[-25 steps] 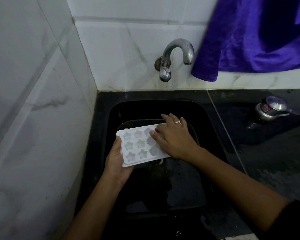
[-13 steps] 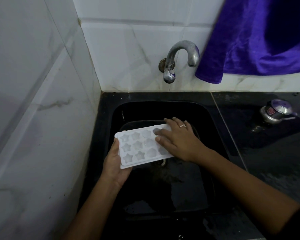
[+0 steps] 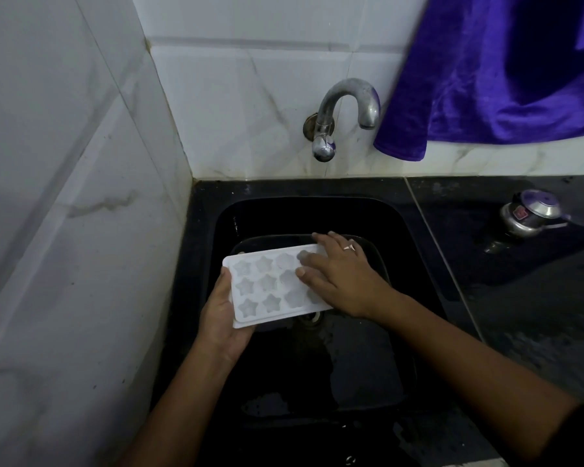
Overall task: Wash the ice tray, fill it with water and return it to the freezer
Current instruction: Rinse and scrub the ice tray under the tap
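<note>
Over the black sink [image 3: 204, 237], in the head view, the white ice tray [image 3: 267, 288] is held level above the basin, its long side running left to right and its star-shaped cells facing up. It sits near the middle of the sink, just above the drain [image 3: 312, 320] and in front of a dark dish [image 3: 373, 254] that lies in the basin.

The left hand [image 3: 220, 318] has the tray's left short end in its grip: the thumb lies along the top of the rim, and the palm and fingers go underneath, out of sight. The right hand [image 3: 338, 278] has no closed grip. Its fingers are straight and spread, lying flat on the right part of the tray and covering the cells there, with the fingertips at the far edge and the thumb on a middle cell. A ring [image 3: 349, 247] shows on one finger.

On the white tiled wall [image 3: 64, 197] behind the sink is a curved metal tap [image 3: 338, 112], its spout turned to the right. A purple cloth [image 3: 503, 79] hangs at the upper right, its lower corner just beside the spout. On the dark counter [image 3: 536, 315] to the right of the sink stands a small metal pot with a lid [image 3: 530, 214], well apart from the tray.
</note>
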`<state>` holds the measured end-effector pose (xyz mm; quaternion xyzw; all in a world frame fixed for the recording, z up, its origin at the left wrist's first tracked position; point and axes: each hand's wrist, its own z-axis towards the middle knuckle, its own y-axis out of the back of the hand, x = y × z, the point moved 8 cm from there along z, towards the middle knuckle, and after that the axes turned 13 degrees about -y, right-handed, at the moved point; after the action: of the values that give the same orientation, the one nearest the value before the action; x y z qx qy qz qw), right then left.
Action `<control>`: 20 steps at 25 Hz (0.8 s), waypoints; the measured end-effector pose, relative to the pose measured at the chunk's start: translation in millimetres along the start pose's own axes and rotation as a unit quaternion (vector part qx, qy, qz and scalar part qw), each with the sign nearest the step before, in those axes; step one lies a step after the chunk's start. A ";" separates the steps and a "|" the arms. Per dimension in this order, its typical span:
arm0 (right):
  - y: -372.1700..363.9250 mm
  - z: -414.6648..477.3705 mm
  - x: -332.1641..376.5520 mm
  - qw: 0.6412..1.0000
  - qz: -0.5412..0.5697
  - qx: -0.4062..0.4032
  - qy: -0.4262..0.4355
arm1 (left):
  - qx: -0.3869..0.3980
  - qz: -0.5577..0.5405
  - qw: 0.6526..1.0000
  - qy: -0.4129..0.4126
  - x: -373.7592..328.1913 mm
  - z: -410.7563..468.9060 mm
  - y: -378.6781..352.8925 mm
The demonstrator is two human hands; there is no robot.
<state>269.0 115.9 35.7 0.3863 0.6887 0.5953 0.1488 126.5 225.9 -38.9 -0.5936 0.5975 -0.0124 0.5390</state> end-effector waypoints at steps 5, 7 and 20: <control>11.5 6.4 0.5 0.990 -0.103 -0.091 -0.022 | 0.004 0.035 0.999 0.007 9.7 -3.0 -5.1; -0.9 -0.9 3.5 0.994 -0.093 -0.050 0.021 | -0.006 0.015 1.000 0.005 4.7 2.4 4.0; 6.8 4.2 -1.6 0.997 -0.029 -0.060 -0.028 | 0.002 0.015 1.000 0.003 6.5 0.8 -0.8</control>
<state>275.3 117.7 40.6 0.3735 0.6581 0.6197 0.2082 129.4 221.4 -42.9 -0.5834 0.6080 -0.0071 0.5384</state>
